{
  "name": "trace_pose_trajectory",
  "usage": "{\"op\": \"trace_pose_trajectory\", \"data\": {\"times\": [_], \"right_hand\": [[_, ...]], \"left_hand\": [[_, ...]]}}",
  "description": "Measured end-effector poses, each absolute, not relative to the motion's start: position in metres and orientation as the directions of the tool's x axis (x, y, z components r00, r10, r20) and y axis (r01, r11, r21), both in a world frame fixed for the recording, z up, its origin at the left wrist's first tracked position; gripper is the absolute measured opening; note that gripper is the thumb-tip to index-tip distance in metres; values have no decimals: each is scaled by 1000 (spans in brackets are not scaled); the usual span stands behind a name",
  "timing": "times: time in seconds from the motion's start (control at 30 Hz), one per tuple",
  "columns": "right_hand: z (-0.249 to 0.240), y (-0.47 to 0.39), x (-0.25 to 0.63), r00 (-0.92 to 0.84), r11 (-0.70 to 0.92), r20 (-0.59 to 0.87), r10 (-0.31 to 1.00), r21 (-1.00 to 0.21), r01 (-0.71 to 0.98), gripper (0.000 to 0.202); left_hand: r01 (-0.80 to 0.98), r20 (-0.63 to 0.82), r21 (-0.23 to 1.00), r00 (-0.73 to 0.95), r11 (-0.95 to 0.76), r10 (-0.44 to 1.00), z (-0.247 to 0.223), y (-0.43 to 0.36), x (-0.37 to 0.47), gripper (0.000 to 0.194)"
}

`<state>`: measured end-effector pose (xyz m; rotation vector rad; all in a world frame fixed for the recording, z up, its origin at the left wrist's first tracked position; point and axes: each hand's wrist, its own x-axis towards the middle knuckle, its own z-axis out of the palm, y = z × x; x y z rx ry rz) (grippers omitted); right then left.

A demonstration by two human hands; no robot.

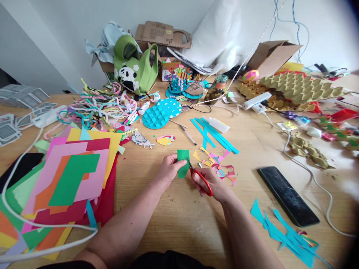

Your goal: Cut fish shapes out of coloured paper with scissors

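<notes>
Between the thumb and fingers of my left hand (169, 169) is a small green paper piece (183, 156), held upright above the table. My right hand (209, 181) grips red-handled scissors (206, 182), whose blades meet the right edge of the green paper. How far the blades are parted is hard to make out. Just beyond my right hand lie paper scraps (217, 163) in yellow, pink and blue. A paper fish cutout (165, 139) in yellow and pink rests past my left hand, beside a grey fish cutout (141, 139).
Coloured paper sheets (75, 179) are piled at left, crossed by a white cable (53, 226). Blue strips (214, 134) and a pen (187, 135) lie ahead. A phone (288, 196) and blue offcuts (288, 237) sit right. A green panda bag (136, 67) stands behind.
</notes>
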<state>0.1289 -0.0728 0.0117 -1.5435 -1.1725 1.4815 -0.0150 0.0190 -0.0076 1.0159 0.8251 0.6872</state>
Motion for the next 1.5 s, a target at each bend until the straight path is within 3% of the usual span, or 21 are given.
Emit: {"op": "trace_pose_trajectory", "data": {"times": [0.87,1.5], "right_hand": [[13,-73,132,-110,-311,-334,936,-932,188,62],[14,-73,132,-60,-369,-384,921,-913,176,60]], "left_hand": [[-111,-258,924,527,366,810,-8,21,-15,24],[-122,-276,915,508,385,816,-3,21,-14,26]]}}
